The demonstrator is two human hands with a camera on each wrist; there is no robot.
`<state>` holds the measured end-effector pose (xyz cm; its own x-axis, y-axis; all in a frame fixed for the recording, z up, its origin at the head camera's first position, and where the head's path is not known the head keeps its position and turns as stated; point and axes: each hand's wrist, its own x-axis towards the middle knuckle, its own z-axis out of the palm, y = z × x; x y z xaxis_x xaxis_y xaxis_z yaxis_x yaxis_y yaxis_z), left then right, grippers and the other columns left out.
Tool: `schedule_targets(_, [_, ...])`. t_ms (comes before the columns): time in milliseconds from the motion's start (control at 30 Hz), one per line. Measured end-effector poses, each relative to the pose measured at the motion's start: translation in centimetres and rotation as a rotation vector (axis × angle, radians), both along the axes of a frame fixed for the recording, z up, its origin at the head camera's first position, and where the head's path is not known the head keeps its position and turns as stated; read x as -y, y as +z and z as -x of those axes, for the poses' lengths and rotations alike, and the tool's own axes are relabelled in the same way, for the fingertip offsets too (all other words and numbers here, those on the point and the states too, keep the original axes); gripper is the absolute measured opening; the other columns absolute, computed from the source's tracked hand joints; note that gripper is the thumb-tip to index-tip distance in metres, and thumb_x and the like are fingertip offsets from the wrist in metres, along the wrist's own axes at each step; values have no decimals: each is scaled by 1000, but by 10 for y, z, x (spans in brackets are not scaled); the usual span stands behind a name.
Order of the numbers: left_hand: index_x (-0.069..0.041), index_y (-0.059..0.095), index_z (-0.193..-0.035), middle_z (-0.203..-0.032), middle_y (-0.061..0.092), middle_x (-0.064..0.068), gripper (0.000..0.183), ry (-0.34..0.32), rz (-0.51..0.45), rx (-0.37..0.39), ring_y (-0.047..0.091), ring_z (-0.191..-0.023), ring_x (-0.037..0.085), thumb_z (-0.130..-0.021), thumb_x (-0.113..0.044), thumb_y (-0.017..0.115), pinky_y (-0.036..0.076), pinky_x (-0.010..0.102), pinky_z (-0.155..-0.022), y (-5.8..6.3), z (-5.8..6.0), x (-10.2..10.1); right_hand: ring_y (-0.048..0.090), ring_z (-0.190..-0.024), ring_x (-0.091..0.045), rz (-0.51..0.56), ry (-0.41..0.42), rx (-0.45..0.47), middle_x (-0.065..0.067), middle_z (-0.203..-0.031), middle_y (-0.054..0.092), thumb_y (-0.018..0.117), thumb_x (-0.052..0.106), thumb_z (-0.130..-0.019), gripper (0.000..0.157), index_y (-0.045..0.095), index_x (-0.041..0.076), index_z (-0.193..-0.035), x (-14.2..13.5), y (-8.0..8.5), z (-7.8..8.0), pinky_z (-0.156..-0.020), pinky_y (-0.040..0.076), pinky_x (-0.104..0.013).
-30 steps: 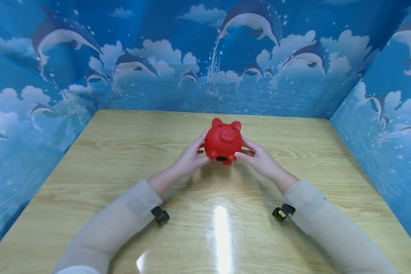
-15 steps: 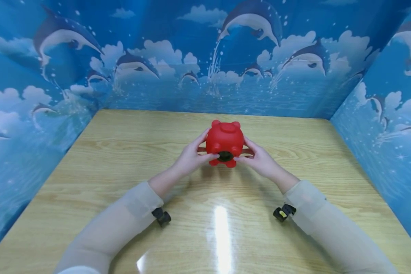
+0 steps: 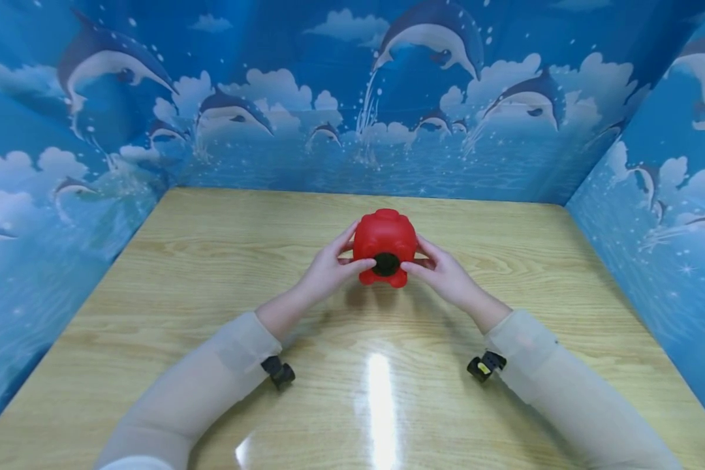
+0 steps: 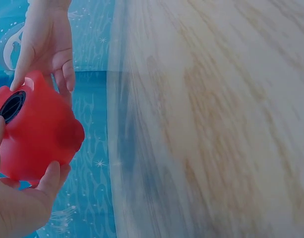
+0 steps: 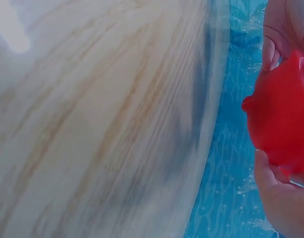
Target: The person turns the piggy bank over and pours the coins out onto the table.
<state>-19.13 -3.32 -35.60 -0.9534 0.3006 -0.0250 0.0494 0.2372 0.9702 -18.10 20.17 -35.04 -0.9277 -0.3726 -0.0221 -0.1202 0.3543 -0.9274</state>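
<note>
A red piggy bank [image 3: 384, 232] is held between both hands over the far middle of the table, tipped so that its underside faces the head camera. A round black plug [image 3: 386, 264] shows in its belly. My left hand [image 3: 329, 269] grips its left side, thumb by the plug's edge. On the other side my right hand [image 3: 449, 277] holds it, its thumb also close to the plug. The left wrist view shows the plug [image 4: 13, 106] at an angle. In the right wrist view the piggy bank [image 5: 280, 114] is cut off by the frame's edge.
The wood-grain table [image 3: 211, 261] has a bright light reflection near its front. Blue dolphin-print walls [image 3: 352, 156] rise at the back, left and right. A small black camera [image 3: 279, 372] sits on the left wrist and another camera [image 3: 486, 365] on the right.
Both hands have tipped the piggy bank backward. Its face has turned up out of view, and the belly with the black plug has come round toward the head camera.
</note>
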Motion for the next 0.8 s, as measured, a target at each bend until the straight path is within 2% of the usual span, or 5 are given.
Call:
schedule_targets(200, [-30,25,-148,-143,40,2,79,-22,-13,36,53,-116,24,-83,-33,71,50,34,-85,1,1,1,57,-109,-29,-53,-41,15,-11,-139,42,61,36,-90,72,23,18,-149,2,-1,-1,-93,45,-42])
schedule_targets(367, [-28,24,-148,-145,37,1,78,-50,-30,62,48,-121,24,-84,-32,69,49,36,-88,0,3,2,58,-106,-31,-41,-43,16,-13,-138,44,58,33,-92,69,24,17,-149,2,-1,0,-93,44,-47])
schedule_targets(800, [-31,22,-149,-134,50,6,77,-63,-36,135,54,-113,20,-86,-34,67,48,44,-89,-3,5,2,55,-110,-31,-61,-49,51,-15,-137,44,56,38,-93,70,21,15,-149,2,0,0,-93,44,-47])
